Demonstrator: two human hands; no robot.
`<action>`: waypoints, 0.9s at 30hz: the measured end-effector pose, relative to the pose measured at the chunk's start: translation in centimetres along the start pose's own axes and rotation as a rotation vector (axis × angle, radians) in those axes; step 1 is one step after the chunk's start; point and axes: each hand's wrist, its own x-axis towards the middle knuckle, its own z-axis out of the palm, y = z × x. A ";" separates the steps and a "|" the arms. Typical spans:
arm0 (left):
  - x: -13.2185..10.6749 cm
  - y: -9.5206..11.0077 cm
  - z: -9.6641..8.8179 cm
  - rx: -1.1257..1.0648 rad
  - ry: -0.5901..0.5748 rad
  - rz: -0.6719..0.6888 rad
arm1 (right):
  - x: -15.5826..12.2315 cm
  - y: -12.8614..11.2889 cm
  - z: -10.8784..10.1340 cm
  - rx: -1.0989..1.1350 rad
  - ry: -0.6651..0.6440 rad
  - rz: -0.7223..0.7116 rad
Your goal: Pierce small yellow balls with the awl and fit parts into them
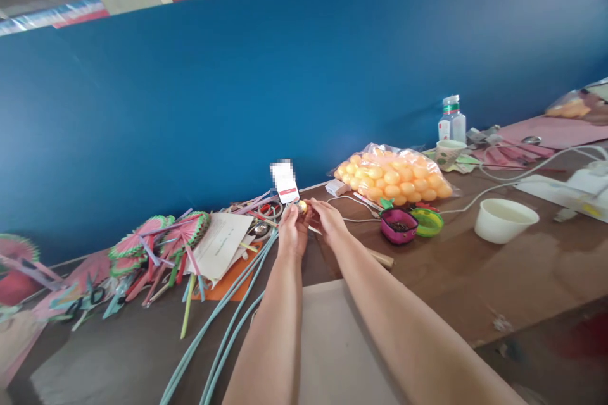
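Observation:
Both my arms reach forward over the brown table, and the hands meet near the blue wall. My left hand (293, 234) is closed around a small round, shiny gold-orange piece (302, 207), too small to name exactly. Close beside it, my right hand (331, 223) has its fingers pinched together. A thin pale stick (314, 230) juts out below those fingers, apparently held in them. Just beyond the hands, a phone (287, 192) with a lit white screen leans upright.
At left lie pink-and-green paper fans (185, 237), papers (218, 243) and light-blue cords (228, 304). To the right are a bag of orange balls (394, 177), a purple bowl (398, 228), a green dish (429, 223), a white tub (503, 221) and a bottle (452, 123). A blue wall (285, 88) rises behind.

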 end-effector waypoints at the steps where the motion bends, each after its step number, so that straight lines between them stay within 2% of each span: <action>1: 0.1 0.0 0.0 -0.011 0.000 -0.006 | 0.1 0.1 0.0 -0.013 0.041 0.000; 5: 0.3 0.0 -0.1 -0.046 0.021 -0.030 | 0.5 0.3 -0.2 -0.051 0.184 0.010; 10: 0.5 -0.2 -0.2 -0.033 0.023 -0.065 | 1.2 0.8 -0.4 -0.057 0.240 -0.038; 14: 0.7 -0.3 -0.4 -0.044 0.028 -0.056 | 1.4 1.4 -0.3 -0.216 0.239 -0.085; 18: 0.8 -0.3 -0.5 -0.022 0.068 -0.079 | 0.7 1.1 0.2 -0.388 0.194 -0.071; 22: 0.6 -0.2 -0.5 -0.014 0.091 -0.089 | -1.1 -1.9 -0.3 -0.627 0.084 -0.117; 25: 0.5 -0.1 -0.4 0.016 0.118 -0.129 | -2.9 -5.9 -1.9 -0.900 -0.038 -0.255; 27: 0.4 -0.2 -0.4 0.027 0.150 -0.155 | -4.2 -8.7 -3.5 -1.003 -0.032 -0.313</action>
